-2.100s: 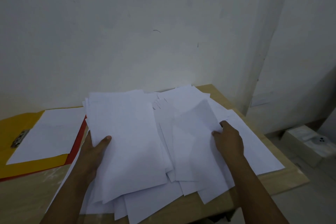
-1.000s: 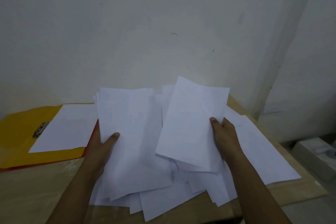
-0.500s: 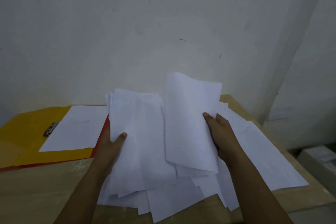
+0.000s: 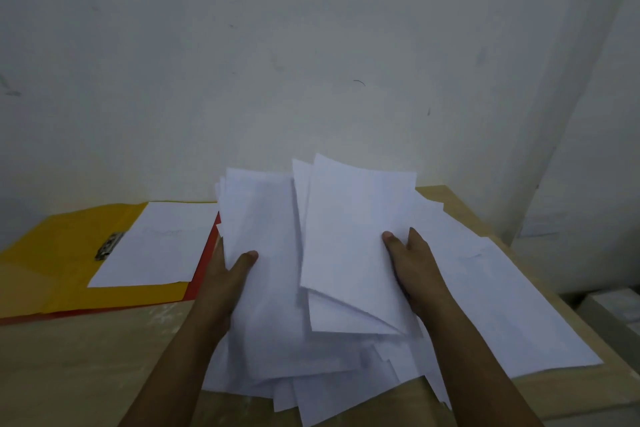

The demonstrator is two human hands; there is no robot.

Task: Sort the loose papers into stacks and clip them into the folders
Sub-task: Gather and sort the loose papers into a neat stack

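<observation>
A messy pile of white loose papers [image 4: 491,295] covers the right half of the wooden table [image 4: 69,367]. My left hand [image 4: 225,281] grips a stack of sheets [image 4: 263,253] at its left edge, thumb on top. My right hand [image 4: 412,263] holds a few lifted sheets [image 4: 349,232] by their right edge, tilted up over the pile, right beside the left stack. An open yellow folder [image 4: 52,270] lies at the left with a metal clip [image 4: 109,245] and white paper [image 4: 156,246] in it. A red folder [image 4: 204,263] shows beneath it.
A plain white wall [image 4: 311,45] stands directly behind the table. The table's right edge drops off to the floor, where a pale box [image 4: 613,312] sits at the far right.
My right hand has lifted sheets off the pile and carried them left toward the stack in my left hand. The view has shifted left, showing more of the yellow folder.
</observation>
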